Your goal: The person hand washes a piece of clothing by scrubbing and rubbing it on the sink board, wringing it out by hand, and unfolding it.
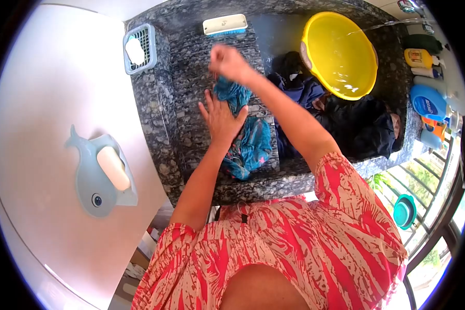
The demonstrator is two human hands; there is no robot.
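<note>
A wet blue patterned cloth [256,142] lies bunched on the ridged dark stone washboard slab [191,49]. My left hand [223,120] presses flat on its left side, fingers spread. Just beyond it, my right hand [230,63] is closed and slightly blurred, at the far end of the cloth; its fingers look curled round that end, though the grip itself is partly hidden. Near the slab's far edge lies a white-backed scrub brush [225,24] with blue bristles.
Right of the slab, a sink holds dark wet clothes [356,124] and a tilted yellow basin [341,57], with water running in from the tap [426,25]. Bottles [428,102] line the right ledge. A soap basket [149,49] and whale-shaped soap dish [90,170] are at left.
</note>
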